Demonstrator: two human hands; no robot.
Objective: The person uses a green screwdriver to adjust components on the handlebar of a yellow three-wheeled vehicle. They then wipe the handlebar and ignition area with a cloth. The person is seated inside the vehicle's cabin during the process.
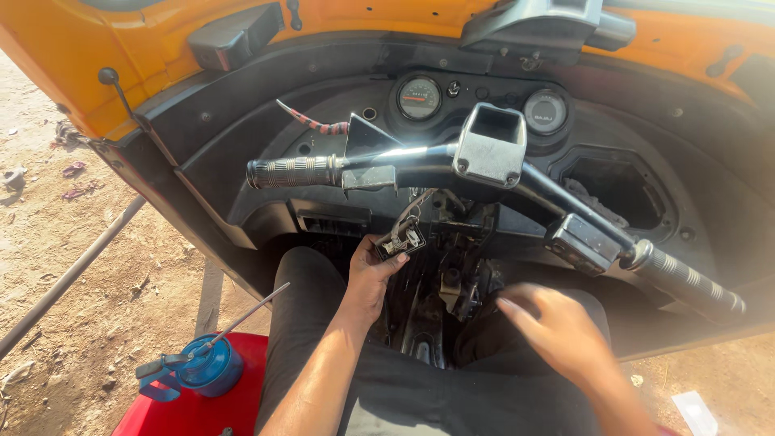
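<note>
Metal switch unit [401,239] upright in left hand [370,278], wires upward.

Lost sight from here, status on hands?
Left hand grips small switch block under handlebar. Right hand empty, blurred. Wires crowd behind.

Left hand [370,274] raised, right hand [557,327] blurred

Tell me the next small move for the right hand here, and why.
Probably bring the right hand up to the small switch part that the left hand holds under the handlebar. The part hangs on wires in front of the open steering column, pinched by one hand only, while the right hand is empty, blurred and apart from it. A second hand would likely steady it.
</note>
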